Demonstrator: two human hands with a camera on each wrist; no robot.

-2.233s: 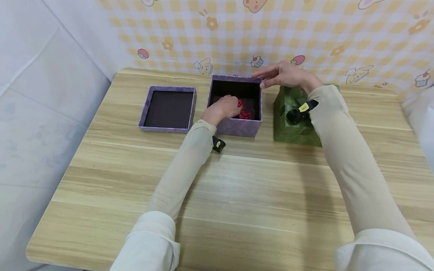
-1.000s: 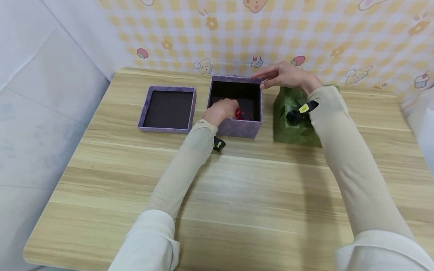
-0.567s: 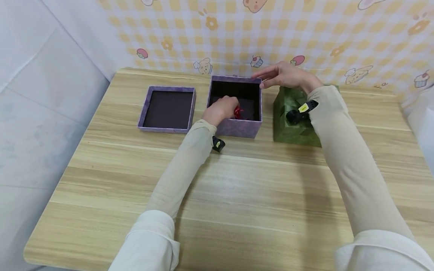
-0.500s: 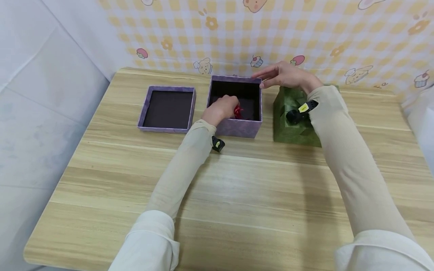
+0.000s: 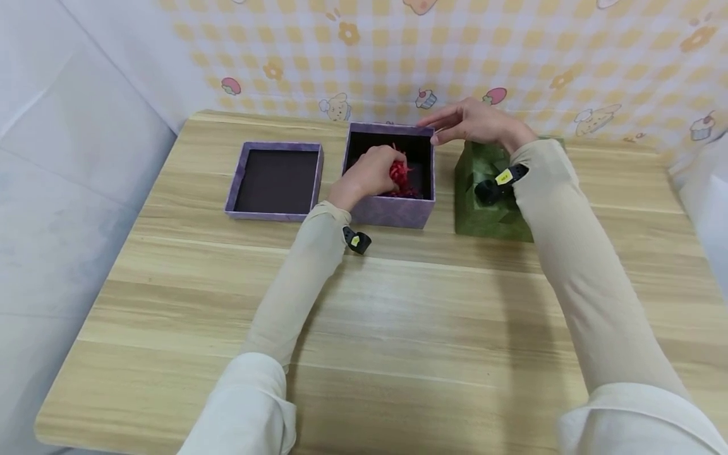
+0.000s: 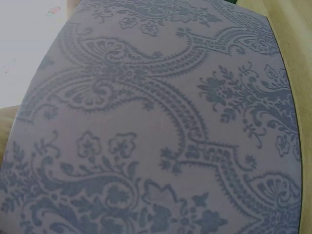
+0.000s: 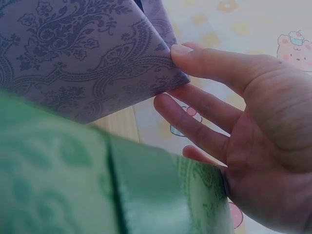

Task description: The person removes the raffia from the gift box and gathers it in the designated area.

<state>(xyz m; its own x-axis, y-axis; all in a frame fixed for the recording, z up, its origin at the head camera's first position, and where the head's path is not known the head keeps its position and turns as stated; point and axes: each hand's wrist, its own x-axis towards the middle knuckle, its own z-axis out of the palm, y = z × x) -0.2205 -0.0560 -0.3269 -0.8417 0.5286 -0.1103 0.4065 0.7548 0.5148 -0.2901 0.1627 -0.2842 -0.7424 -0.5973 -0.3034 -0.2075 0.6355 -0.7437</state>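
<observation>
My left hand reaches into an open purple box and grips a tuft of red shredded paper. More shreds lie below it inside the box. The left fingertips are partly hidden by the hand itself. The left wrist view shows mostly the box's patterned outer wall. At the box's back right corner, my right hand steadies it. In the right wrist view, the right thumb lies against the side of that corner while the fingers pass behind it.
A shallow purple lid lies inside up to the left. Under the right wrist stands a green box with a ribbon. A checked yellow cloth hangs behind the wooden table.
The left hand has risen slightly within the box, bringing up more of the red shredded paper into sight. The right hand keeps its place at the corner. The head view has shifted slightly.
</observation>
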